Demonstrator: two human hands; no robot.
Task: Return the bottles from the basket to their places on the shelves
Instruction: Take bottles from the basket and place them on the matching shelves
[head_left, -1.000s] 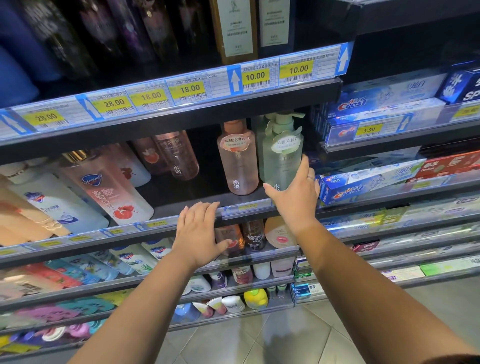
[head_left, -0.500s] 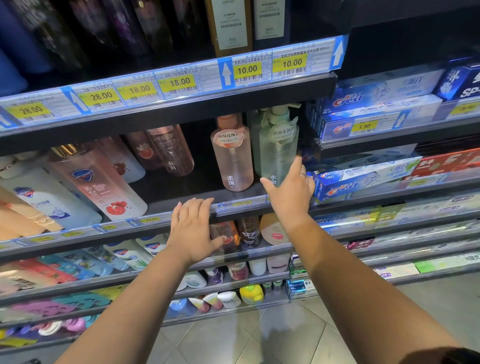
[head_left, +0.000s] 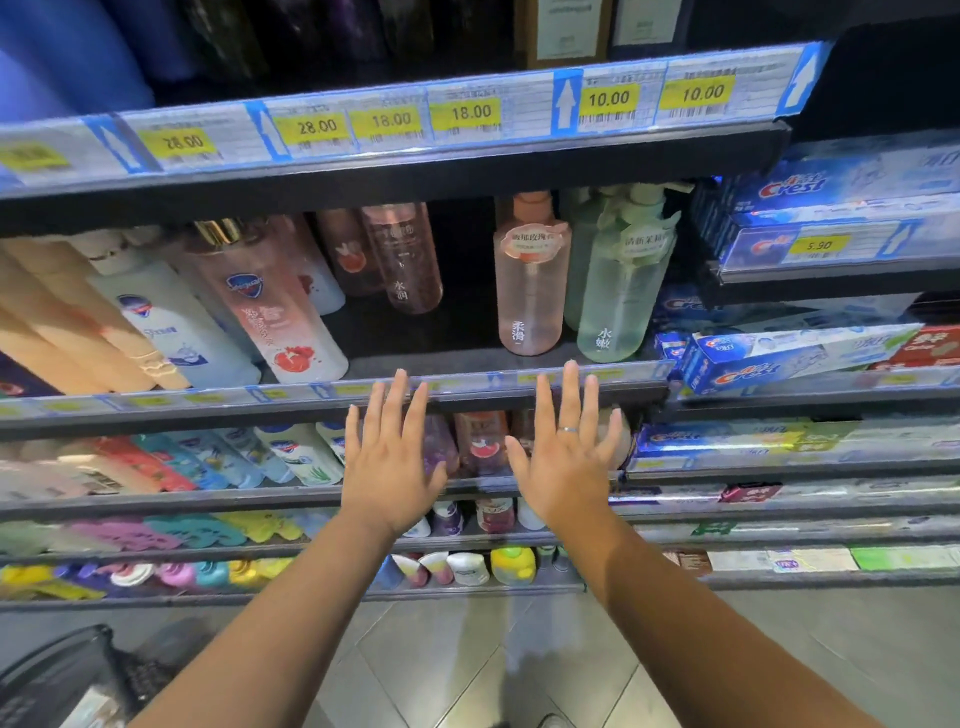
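The pale green pump bottle (head_left: 615, 296) stands upright on the middle shelf (head_left: 208, 402), close to its front edge. A pink bottle (head_left: 531, 291) of the same shape stands just beside it on the left, and more green ones stand behind. No hand is on it. The right hand (head_left: 569, 467) hangs below and slightly left of the bottle, palm toward the shelving, fingers straight and fanned apart and holding nothing. Its fingertips come level with the shelf's front rail, though I cannot tell whether they touch it. A ring (head_left: 568, 429) shows on one finger. The left hand (head_left: 389, 462) is held up the same way near it, flat and spread with nothing in it, its fingertips also at the rail, under the bare gap left of the pink bottle. Further left on that shelf, larger pink and white bottles (head_left: 270, 312) lean in a row. To the right are stacked toothpaste boxes (head_left: 769, 358). A strip of yellow price tags (head_left: 467, 111) runs along the shelf above. Down at the lower left, the corner of a dark basket (head_left: 57, 675) sits near the tiled floor (head_left: 467, 665).
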